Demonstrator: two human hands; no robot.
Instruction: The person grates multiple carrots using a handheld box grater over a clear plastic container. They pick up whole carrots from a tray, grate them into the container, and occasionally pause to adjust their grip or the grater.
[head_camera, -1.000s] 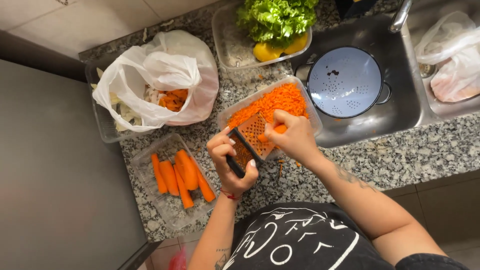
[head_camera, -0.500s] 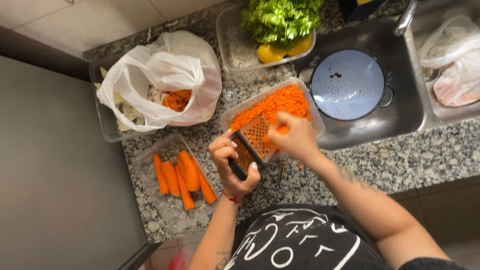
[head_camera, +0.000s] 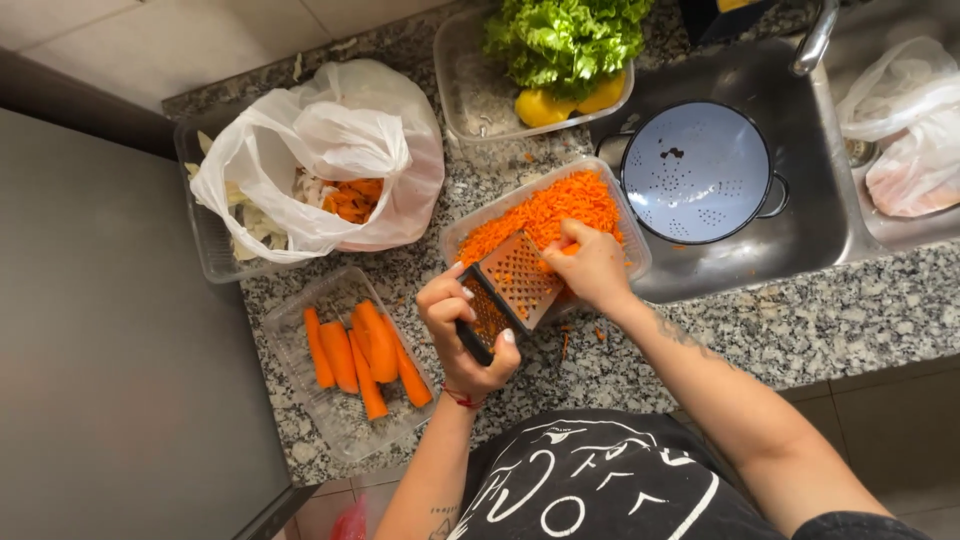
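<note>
The left hand (head_camera: 468, 330) is clenched around a flat perforated metal grater (head_camera: 510, 285), tilted over a clear plastic tub (head_camera: 455, 235) of shredded carrot (head_camera: 545, 212). The right hand (head_camera: 590, 265) pinches a carrot stub (head_camera: 570, 249) against the grater's face. The tub sits on speckled granite (head_camera: 800, 320).

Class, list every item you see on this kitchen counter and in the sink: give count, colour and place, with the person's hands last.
grater: one, dark, over the grated-carrot tray
grated-carrot tray: one, clear, counter centre
whole carrots: several, orange, in a clear tray at left
plastic bag: one, white, back left, peelings inside
lettuce: one bunch, green, back tray
colander: one, pale blue, in the sink
second bag: one, white, far right
left hand: holds the grater
right hand: presses a carrot piece on the grater
</note>
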